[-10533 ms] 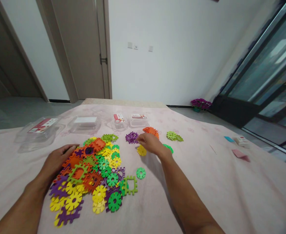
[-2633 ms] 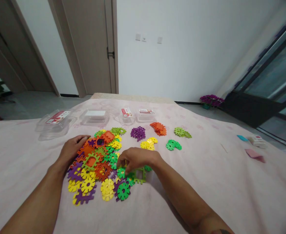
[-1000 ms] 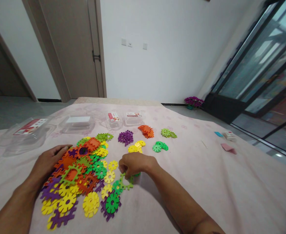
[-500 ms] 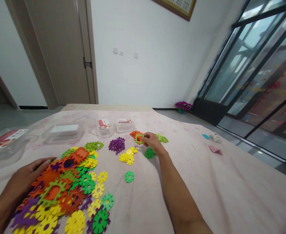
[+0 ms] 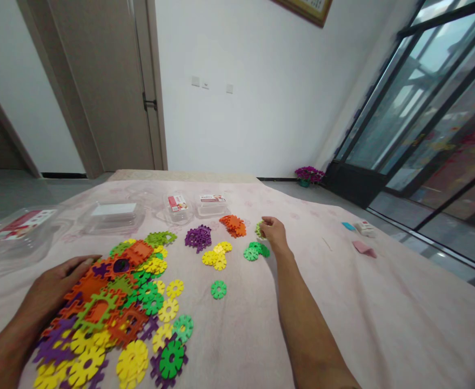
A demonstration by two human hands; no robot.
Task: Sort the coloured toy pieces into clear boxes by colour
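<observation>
My left hand (image 5: 59, 283) lies along the left side of a mixed heap of toothed plastic building pieces (image 5: 99, 310), fingers stretched out and touching it. The heap has orange, purple, yellow and green pieces. Farther right, my right hand (image 5: 275, 235) is pinched at a light-green plastic piece (image 5: 259, 230), partly covered by the fingers. Beside it are small piles of orange pieces (image 5: 233, 226) and green discs (image 5: 255, 250). Yellow discs (image 5: 216, 255) and purple pieces (image 5: 198, 237) form piles farther left. A single green disc (image 5: 218, 290) lies nearer me.
Clear plastic boxes (image 5: 111, 216) stand along the back left of the pink cloth (image 5: 237, 335), two smaller labelled ones (image 5: 213, 206) in the middle. On the right lie a pink scrap (image 5: 364, 249), a blue item (image 5: 348, 226) and a small white pack (image 5: 365, 229).
My right hand has moved right from the orange pile with the light-green piece, uncovering the orange pieces and green discs. My left hand stays at the heap. The view has shifted slightly.
</observation>
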